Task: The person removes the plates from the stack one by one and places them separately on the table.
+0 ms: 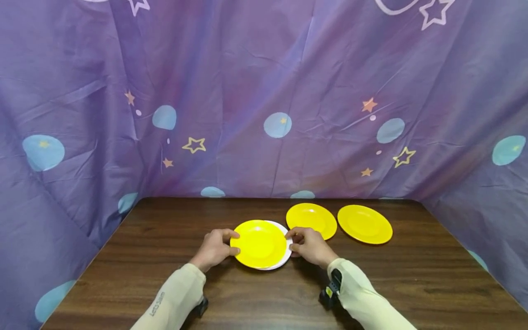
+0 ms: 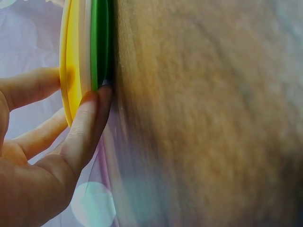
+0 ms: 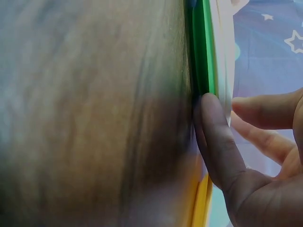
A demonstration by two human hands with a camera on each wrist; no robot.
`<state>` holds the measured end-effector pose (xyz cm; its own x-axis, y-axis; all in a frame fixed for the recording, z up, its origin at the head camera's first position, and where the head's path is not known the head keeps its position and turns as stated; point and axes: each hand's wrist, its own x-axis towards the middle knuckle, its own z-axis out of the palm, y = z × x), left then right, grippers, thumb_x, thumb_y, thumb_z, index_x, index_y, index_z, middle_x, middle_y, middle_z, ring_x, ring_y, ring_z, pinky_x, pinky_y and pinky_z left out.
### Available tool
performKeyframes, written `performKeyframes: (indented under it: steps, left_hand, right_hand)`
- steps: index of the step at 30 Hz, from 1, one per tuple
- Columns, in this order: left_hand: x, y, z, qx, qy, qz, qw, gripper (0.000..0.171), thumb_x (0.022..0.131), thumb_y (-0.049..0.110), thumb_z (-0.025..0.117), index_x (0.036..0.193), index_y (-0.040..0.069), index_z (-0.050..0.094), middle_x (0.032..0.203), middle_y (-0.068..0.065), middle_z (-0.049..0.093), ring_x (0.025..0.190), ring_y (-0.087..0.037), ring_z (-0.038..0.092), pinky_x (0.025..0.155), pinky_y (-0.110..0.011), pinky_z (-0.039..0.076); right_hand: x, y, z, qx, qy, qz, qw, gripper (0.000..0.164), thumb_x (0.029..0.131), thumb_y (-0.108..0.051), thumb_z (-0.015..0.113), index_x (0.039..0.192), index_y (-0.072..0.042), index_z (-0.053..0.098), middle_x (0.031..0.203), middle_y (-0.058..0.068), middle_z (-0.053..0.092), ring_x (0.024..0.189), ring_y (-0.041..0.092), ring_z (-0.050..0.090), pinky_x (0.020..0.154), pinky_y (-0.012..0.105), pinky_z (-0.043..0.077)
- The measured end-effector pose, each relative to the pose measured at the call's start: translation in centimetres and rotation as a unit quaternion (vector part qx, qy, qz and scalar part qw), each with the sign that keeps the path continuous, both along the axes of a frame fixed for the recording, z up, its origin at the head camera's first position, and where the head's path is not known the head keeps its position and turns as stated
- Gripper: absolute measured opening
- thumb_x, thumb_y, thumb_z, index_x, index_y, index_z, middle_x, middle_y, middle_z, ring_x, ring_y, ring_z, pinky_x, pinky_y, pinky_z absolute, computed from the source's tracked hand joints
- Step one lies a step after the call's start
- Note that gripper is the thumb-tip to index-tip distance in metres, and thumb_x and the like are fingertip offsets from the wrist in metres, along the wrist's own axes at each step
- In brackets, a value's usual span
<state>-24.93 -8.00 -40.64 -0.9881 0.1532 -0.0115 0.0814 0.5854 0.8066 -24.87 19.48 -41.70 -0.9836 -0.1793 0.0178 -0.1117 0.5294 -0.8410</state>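
A: What's at the back, & what's it all on?

B: Purple backdrop (image 1: 247, 68) w/ stars and blue circles; in front, a brown wood-look worktop (image 1: 264, 302); the plate stack (image 1: 257, 244) is abt mid-worktop, betw. both hands; can't tell if it rests flat or is slightly raised.

A: Which step's this, d'you reckon?

B: Prob. stacking or squaring up plates; the rims don't match yet, so next move calls for even, gentle pressure from both sides, I'd say.

A: And the stack's looks?

B: Round, shallow, smooth; yellow plate (image 2: 73, 42) on top, set a bit L; white plate (image 1: 282, 260) under it, showing as a crescent on the R; green plate (image 3: 202, 52) lowest, seen only in the wrist views.

A: Any others?

B: 2 yellow ones; the nearer loose plate (image 1: 311, 220) is just beyond the R hand (image 1: 310, 245); the farther loose plate (image 1: 365, 224) is right beside it; can't tell if rims touch.

A: Hands?

B: Both grasping; L hand (image 1: 213, 247) pinches the stack's L edge, some fingers over the yellow rim, others low by the green; R hand pinches the R edge, at white & green.
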Motion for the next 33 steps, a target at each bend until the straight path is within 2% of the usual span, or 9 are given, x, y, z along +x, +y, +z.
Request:
performKeyframes:
  steps: [4,10,17,19,23,26,33]
  left_hand:
    - [-0.43,-0.23,0.09,0.015,-0.001,-0.003,0.9999,0.036,0.080,0.005,0.080,0.116,0.006,0.072,0.128,-0.016,0.067,0.120,-0.032,0.059,0.093,-0.041,0.054]
    - [-0.20,-0.74,-0.34,0.029,-0.011,-0.006,0.9995,0.036,0.080,0.004,0.079,0.115,0.006,0.072,0.131,-0.017,0.065,0.120,-0.031,0.056,0.090,-0.038,0.053]
    - [-0.07,-0.77,-0.14,0.039,-0.031,-0.031,0.9982,0.038,0.086,0.004,0.073,0.124,0.007,0.068,0.140,-0.019,0.059,0.129,-0.038,0.054,0.090,-0.042,0.056]
    - [-0.01,-0.76,0.05,0.041,-0.035,-0.033,0.9980,0.039,0.087,0.003,0.073,0.125,0.006,0.067,0.139,-0.019,0.059,0.126,-0.037,0.057,0.087,-0.039,0.057]
    - [0.04,-0.80,0.25,0.060,-0.046,-0.035,0.9965,0.041,0.087,-0.001,0.071,0.127,0.002,0.065,0.133,-0.022,0.061,0.107,-0.029,0.068,0.079,-0.037,0.061]
    - [-0.01,-0.80,0.34,0.070,-0.049,-0.033,0.9958,0.041,0.087,-0.003,0.071,0.127,0.001,0.065,0.132,-0.022,0.061,0.095,-0.023,0.071,0.077,-0.035,0.062]
    - [-0.05,-0.87,0.49,0.061,-0.044,-0.026,0.9968,0.039,0.086,-0.003,0.071,0.125,0.003,0.067,0.134,-0.019,0.061,0.096,-0.022,0.068,0.072,-0.033,0.059]
  right_hand:
    - [-0.21,-0.20,0.19,-0.013,-0.005,-0.008,1.000,0.026,0.085,0.011,0.065,0.110,0.002,0.068,0.090,0.016,0.064,0.075,0.016,0.063,0.066,0.031,0.063]
    - [0.12,-0.46,-0.09,-0.017,0.003,0.014,1.000,0.028,0.084,0.011,0.066,0.111,0.004,0.067,0.087,0.015,0.062,0.073,0.015,0.062,0.066,0.031,0.063]
    - [0.32,-0.17,0.07,0.048,0.036,0.007,0.998,0.026,0.083,0.007,0.071,0.108,0.001,0.067,0.087,0.013,0.068,0.070,0.015,0.064,0.063,0.027,0.061]
    - [0.33,-0.10,0.21,0.055,0.038,0.007,0.998,0.026,0.083,0.006,0.071,0.108,0.001,0.067,0.087,0.013,0.068,0.070,0.015,0.065,0.063,0.026,0.061]
    - [0.29,-0.24,0.43,0.064,0.038,0.003,0.997,0.027,0.081,0.005,0.073,0.107,0.000,0.067,0.085,0.011,0.068,0.068,0.014,0.064,0.063,0.026,0.060]
    - [0.31,-0.37,0.54,0.072,0.037,-0.004,0.997,0.026,0.081,0.003,0.075,0.106,-0.001,0.068,0.084,0.009,0.068,0.068,0.013,0.063,0.063,0.026,0.059]
    - [0.27,-0.45,0.43,0.077,0.037,-0.009,0.996,0.027,0.079,0.003,0.076,0.104,-0.002,0.068,0.082,0.007,0.067,0.066,0.012,0.062,0.062,0.024,0.056]
